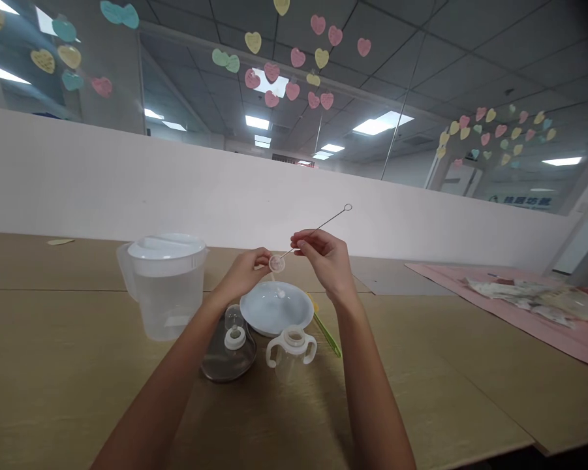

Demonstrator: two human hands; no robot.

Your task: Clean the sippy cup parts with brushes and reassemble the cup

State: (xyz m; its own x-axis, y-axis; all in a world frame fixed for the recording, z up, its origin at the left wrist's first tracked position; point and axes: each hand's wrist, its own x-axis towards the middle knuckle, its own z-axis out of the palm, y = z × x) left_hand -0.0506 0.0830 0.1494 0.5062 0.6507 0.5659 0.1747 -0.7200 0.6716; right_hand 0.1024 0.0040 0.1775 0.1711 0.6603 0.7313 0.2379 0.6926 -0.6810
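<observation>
Both sets of fingers (260,252) pinch — left hand (242,271), a translucent disc (277,264); right hand (329,258), looped wire (331,219) — lettering (526,200) blurred.

My tabletop (435,385): lidded pitcher (169,297) left of centre; bowl (269,314), grey tray (225,370), handled bottle (288,367) central; pink cloth (575,341) right.

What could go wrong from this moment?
The small clear piece, pinched in the left hand, could slip and drop toward the bowl.
The wire tool in the right hand might scratch it if pushed hard.
The two-handled cup stands between the forearms; a sideways sweep might tip it.
</observation>
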